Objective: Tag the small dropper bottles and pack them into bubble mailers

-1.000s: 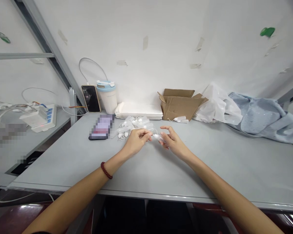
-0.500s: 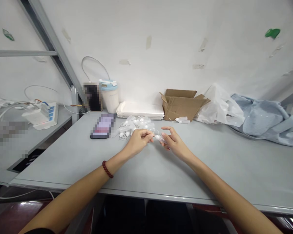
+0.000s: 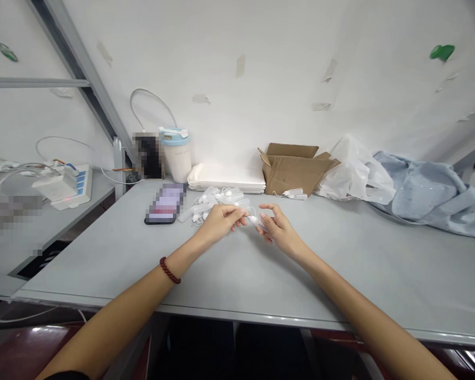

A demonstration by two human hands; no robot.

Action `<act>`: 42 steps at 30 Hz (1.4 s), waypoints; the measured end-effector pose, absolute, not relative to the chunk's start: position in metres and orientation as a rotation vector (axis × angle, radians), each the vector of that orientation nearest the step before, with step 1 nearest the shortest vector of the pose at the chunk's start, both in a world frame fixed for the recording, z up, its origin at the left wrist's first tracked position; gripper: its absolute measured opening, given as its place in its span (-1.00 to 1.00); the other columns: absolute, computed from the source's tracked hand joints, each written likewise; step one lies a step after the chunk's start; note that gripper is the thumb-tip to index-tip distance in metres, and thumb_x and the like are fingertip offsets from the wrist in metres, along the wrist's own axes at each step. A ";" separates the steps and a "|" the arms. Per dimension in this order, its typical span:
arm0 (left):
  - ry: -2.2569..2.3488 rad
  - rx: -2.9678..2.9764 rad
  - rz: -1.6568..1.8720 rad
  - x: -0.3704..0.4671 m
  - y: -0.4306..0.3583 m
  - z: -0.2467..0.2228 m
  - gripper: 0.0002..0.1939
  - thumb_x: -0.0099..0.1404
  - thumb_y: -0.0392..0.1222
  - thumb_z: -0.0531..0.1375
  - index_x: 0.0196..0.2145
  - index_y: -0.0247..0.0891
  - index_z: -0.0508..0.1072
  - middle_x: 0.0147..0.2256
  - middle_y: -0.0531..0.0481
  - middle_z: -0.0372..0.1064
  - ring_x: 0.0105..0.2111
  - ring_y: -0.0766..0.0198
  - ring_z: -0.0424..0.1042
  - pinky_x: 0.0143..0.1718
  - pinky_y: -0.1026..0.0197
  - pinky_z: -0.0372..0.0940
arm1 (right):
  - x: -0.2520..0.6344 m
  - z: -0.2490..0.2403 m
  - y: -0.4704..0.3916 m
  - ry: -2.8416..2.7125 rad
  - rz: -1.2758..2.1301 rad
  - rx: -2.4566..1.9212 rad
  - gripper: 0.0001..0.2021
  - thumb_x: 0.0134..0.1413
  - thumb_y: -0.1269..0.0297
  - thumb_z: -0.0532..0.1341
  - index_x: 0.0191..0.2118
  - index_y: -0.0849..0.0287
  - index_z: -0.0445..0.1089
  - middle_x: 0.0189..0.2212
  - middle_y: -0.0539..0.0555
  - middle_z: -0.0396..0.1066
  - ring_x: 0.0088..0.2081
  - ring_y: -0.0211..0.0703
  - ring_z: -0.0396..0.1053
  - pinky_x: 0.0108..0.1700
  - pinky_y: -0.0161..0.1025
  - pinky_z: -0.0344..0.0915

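Note:
Over the table, my right hand [image 3: 283,229] grips a small clear plastic tube [image 3: 261,225] with a white cap, its forefinger raised and bent away. A thin white cord [image 3: 254,209] arches from the capped end toward my left hand [image 3: 220,221]. My left thumb and fingertips are pinched together on the cord; the exact spot of the grip is hidden. Just behind the left hand lies a loose pile of similar capped tubes [image 3: 209,199] with cords, partly covered by that hand.
A phone [image 3: 164,206] lies left of the pile. Behind stand a lidded cup [image 3: 179,158], a stack of white flat packs [image 3: 229,178] and an open cardboard box [image 3: 293,171], with similar tubes [image 3: 295,193] before it. A white plastic bag [image 3: 354,171] and blue cloth [image 3: 427,195] occupy the right.
My left hand has shifted slightly left and up in the picture, its lower fingers a little more spread. Both hands keep their holds; the whole view has also moved slightly.

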State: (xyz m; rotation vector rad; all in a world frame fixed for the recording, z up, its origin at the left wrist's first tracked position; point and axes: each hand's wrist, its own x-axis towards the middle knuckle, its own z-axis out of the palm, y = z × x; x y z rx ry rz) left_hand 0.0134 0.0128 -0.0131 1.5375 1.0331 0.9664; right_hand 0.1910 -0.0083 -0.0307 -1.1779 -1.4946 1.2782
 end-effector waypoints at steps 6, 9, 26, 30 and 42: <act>1.074 1.461 1.007 0.010 0.017 -0.014 -0.72 0.15 -0.05 0.18 -0.44 -0.34 0.53 -0.49 -0.07 0.42 -0.50 0.33 0.30 -0.51 0.29 0.18 | 0.192 -0.029 -0.007 -1.470 1.275 -1.181 -0.54 0.09 -0.10 0.05 -0.05 0.13 0.01 -0.63 -0.18 0.21 -0.66 -0.37 0.00 -0.57 -0.33 0.04; 1.061 1.519 0.976 0.009 0.015 -0.013 -0.75 0.13 -0.05 0.21 -0.48 -0.31 0.51 -0.48 -0.04 0.43 -0.53 0.36 0.27 -0.50 0.30 0.17 | 0.193 -0.029 -0.007 -1.472 1.280 -1.175 -0.55 0.10 -0.09 0.05 -0.05 0.13 0.02 -0.63 -0.17 0.22 -0.65 -0.38 0.00 -0.57 -0.33 0.04; 1.071 1.615 0.917 0.014 0.009 -0.015 -0.77 0.12 -0.08 0.21 -0.49 -0.32 0.48 -0.54 -0.01 0.40 -0.59 0.39 0.22 -0.52 0.29 0.15 | 0.192 -0.030 -0.012 -1.484 1.269 -1.230 -0.55 0.10 -0.07 0.04 -0.03 0.15 0.03 -0.64 -0.16 0.22 -0.65 -0.36 0.01 -0.56 -0.33 0.05; 1.051 1.589 0.976 0.011 0.014 -0.012 -0.77 0.09 -0.07 0.24 -0.50 -0.33 0.50 -0.54 -0.02 0.41 -0.59 0.38 0.25 -0.51 0.28 0.18 | 0.192 -0.030 -0.009 -1.501 1.269 -1.170 -0.52 0.09 -0.10 0.07 -0.03 0.13 0.02 -0.57 -0.11 0.29 -0.63 -0.35 0.05 -0.55 -0.31 0.10; 1.335 1.327 1.638 -0.033 0.052 -0.003 -0.81 0.04 -0.19 0.22 -0.41 -0.38 0.50 -0.47 -0.05 0.45 -0.43 0.29 0.40 -0.50 0.33 0.26 | 0.261 -0.051 0.045 -1.736 0.271 -1.425 -0.73 0.07 0.21 0.07 -0.10 0.16 0.23 -0.22 0.18 0.41 -0.24 -0.06 0.35 -0.29 -0.13 0.27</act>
